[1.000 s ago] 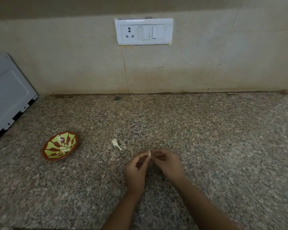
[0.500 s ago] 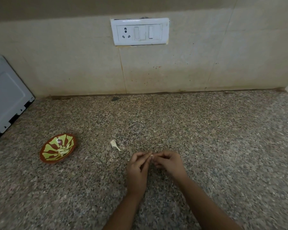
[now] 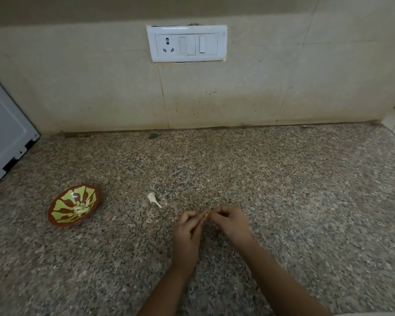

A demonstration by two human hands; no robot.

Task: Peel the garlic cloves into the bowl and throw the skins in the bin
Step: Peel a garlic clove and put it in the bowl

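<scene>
Peeling under way at a granite counter (image 3: 283,190): a person's left hand (image 3: 188,226) and right hand (image 3: 230,221) meet fingertip to fingertip, both pinching a small pale clove (image 3: 206,215) just above the stone. How much skin is left on it is too small to tell. The bowl (image 3: 62,202), patterned red and green, sits at 9 o'clock of the hands, well apart, with peeled cloves (image 3: 80,208) in it. A pale scrap (image 3: 153,199), skin or stem, lies at 10 o'clock. The next move likely calls for stripping the skin, carrying the clove left to the bowl, then gathering scraps for the bin, which is out of view. At 12 o'clock a white socket plate (image 3: 187,43) shows no readable writing; nor does the white appliance (image 3: 5,133) at far left.
</scene>
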